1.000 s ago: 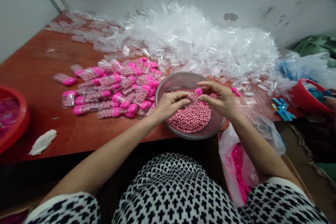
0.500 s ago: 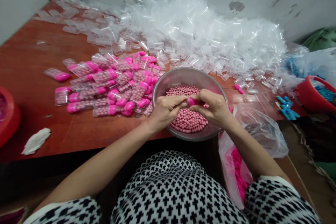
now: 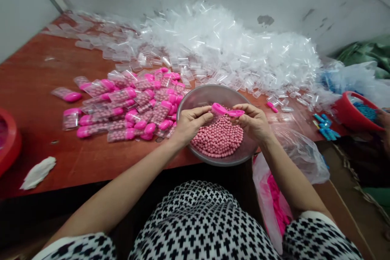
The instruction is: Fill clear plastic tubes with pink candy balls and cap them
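My left hand pinches a small clear plastic container, mostly hidden by the fingers. On its end sits a pink flip-top cap, swung open in two lobes. The fingers of my right hand are closed on the cap's right lobe. Both hands are over a grey metal bowl that holds many small pink beads. Left of the bowl lies a heap of clear containers with pink caps, filled with the same beads.
Clear empty containers are piled along the wall. A plastic bag of pink caps hangs at the table's front edge. Blue-filled containers lie right, near a red basin and another person's hand. Another red basin stands left.
My hands have drawn slightly apart, and the pink cap now shows its two lobes spread open. Another person's hand has appeared at the right edge. The view has shifted a little.
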A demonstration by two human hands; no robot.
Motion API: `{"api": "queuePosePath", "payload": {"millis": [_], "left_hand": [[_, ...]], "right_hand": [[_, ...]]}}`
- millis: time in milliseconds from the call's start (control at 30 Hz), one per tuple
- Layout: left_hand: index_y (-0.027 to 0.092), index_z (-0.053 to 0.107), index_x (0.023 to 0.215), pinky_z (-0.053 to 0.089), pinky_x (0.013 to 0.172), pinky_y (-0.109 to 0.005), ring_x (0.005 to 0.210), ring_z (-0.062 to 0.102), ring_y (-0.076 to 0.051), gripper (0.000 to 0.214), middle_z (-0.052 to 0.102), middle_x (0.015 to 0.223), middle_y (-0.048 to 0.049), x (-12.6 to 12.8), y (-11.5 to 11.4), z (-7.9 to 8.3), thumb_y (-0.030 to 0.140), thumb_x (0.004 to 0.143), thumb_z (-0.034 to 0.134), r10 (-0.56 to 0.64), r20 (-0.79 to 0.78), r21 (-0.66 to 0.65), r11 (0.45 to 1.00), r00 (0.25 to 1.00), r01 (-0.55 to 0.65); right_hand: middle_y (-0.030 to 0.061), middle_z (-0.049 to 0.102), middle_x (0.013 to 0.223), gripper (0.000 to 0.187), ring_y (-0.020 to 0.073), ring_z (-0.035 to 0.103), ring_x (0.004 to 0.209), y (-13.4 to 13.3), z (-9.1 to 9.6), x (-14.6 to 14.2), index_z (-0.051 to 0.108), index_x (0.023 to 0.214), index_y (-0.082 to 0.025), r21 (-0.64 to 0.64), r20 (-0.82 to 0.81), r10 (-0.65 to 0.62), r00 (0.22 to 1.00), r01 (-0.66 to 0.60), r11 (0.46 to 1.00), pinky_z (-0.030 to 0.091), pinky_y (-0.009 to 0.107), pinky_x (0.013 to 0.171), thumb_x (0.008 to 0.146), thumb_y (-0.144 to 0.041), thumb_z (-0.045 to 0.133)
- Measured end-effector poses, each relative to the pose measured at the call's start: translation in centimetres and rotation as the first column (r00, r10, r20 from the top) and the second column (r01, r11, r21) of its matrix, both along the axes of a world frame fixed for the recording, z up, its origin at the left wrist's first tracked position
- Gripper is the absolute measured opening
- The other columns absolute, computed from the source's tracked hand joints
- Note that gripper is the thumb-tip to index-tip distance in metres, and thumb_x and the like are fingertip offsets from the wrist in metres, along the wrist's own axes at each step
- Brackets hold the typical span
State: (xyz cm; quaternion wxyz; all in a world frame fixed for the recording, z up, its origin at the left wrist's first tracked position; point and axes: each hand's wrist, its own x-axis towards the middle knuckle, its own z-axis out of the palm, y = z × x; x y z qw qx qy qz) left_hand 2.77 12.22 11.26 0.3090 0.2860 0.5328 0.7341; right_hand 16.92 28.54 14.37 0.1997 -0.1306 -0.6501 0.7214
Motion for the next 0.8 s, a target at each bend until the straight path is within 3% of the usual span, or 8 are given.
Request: {"api": "queuePosePath", "payload": {"millis": [100, 200, 267, 400, 533, 667, 733, 800], "left_hand": [[0.021, 0.082, 0.098, 0.052, 0.102, -0.042, 0.104, 0.071, -0.027, 0.033, 0.079, 0.106, -0.0084, 0.1, -0.2, 0.0, 0.040, 0.071, 0.083, -0.037, -0.190, 0.022, 0.999, 0.981, 0.042], [0.023, 0.082, 0.095, 0.049, 0.106, -0.042, 0.109, 0.068, -0.027, 0.026, 0.078, 0.105, -0.0086, 0.0, -0.3, -0.1, 0.038, 0.074, 0.080, -0.035, -0.312, 0.017, 0.999, 0.949, 0.042], [0.024, 0.082, 0.095, 0.047, 0.108, -0.044, 0.114, 0.065, -0.028, 0.025, 0.078, 0.106, -0.0085, -0.2, -0.4, -0.1, 0.037, 0.074, 0.080, -0.025, -0.347, 0.003, 1.000, 0.938, 0.028], [0.024, 0.081, 0.097, 0.047, 0.109, -0.044, 0.117, 0.063, -0.027, 0.024, 0.076, 0.111, -0.0081, -0.5, -0.5, -0.2, 0.038, 0.077, 0.079, -0.034, -0.343, -0.031, 0.999, 0.939, 0.024], [0.025, 0.081, 0.097, 0.049, 0.107, -0.042, 0.113, 0.065, -0.026, 0.022, 0.076, 0.109, -0.0064, -0.4, -0.6, 0.0, 0.037, 0.080, 0.076, -0.021, -0.390, -0.055, 0.998, 0.921, -0.001], [0.027, 0.081, 0.095, 0.050, 0.107, -0.042, 0.110, 0.067, -0.026, 0.019, 0.077, 0.106, -0.0036, 0.1, -0.2, 0.3, 0.039, 0.081, 0.075, 0.009, -0.465, -0.072, 0.996, 0.885, -0.048], [0.028, 0.081, 0.096, 0.051, 0.107, -0.042, 0.111, 0.067, -0.026, 0.022, 0.077, 0.110, -0.0026, 0.1, -0.1, 0.7, 0.042, 0.080, 0.075, 0.007, -0.473, -0.092, 0.994, 0.881, -0.058], [0.028, 0.080, 0.098, 0.054, 0.104, -0.044, 0.108, 0.069, -0.028, 0.027, 0.077, 0.111, -0.0016, -0.7, -0.4, 1.2, 0.046, 0.079, 0.076, 0.036, -0.449, -0.126, 0.987, 0.893, -0.104]], "right_hand": [[-0.0008, 0.071, 0.080, 0.044, 0.0117, 0.066, 0.069, 0.0, -0.2, -0.8, 0.072, 0.090, -0.021, -0.072, 0.015, 0.039, 0.999, -0.038, 0.997, 0.059, 0.026, 0.068, 0.058, -0.043, 0.092], [0.0049, 0.073, 0.096, 0.047, 0.0173, 0.070, 0.086, -0.4, 0.2, -1.8, 0.072, 0.095, -0.018, -0.179, 0.132, 0.241, 0.961, -0.216, 0.960, 0.061, 0.033, 0.078, 0.063, -0.048, 0.088], [0.0074, 0.074, 0.093, 0.047, 0.0191, 0.070, 0.088, -0.9, 0.4, -2.3, 0.072, 0.092, -0.015, -0.290, 0.181, 0.369, 0.912, -0.309, 0.906, 0.061, 0.036, 0.080, 0.064, -0.050, 0.086], [0.0052, 0.072, 0.077, 0.042, 0.0162, 0.067, 0.075, -2.1, 0.0, -3.0, 0.070, 0.078, -0.012, -0.395, 0.126, 0.361, 0.924, -0.287, 0.873, 0.060, 0.035, 0.080, 0.061, -0.046, 0.087], [0.0030, 0.069, 0.071, 0.042, 0.0153, 0.065, 0.068, -2.8, -1.1, -3.6, 0.070, 0.076, -0.013, -0.423, 0.074, 0.280, 0.957, -0.224, 0.878, 0.059, 0.033, 0.073, 0.059, -0.047, 0.086], [0.0032, 0.067, 0.069, 0.045, 0.0159, 0.064, 0.068, -3.1, -1.6, -4.0, 0.068, 0.078, -0.015, -0.443, 0.088, 0.295, 0.951, -0.228, 0.867, 0.059, 0.034, 0.071, 0.062, -0.055, 0.082], [0.0060, 0.070, 0.078, 0.053, 0.0176, 0.066, 0.075, -2.5, -1.2, -4.0, 0.069, 0.085, -0.015, -0.402, 0.100, 0.351, 0.931, -0.285, 0.870, 0.060, 0.035, 0.073, 0.065, -0.063, 0.079], [0.0104, 0.073, 0.103, 0.063, 0.0213, 0.068, 0.091, -0.4, -0.4, -3.9, 0.070, 0.103, -0.017, -0.259, 0.110, 0.389, 0.915, -0.351, 0.900, 0.061, 0.036, 0.075, 0.071, -0.070, 0.071]]}}
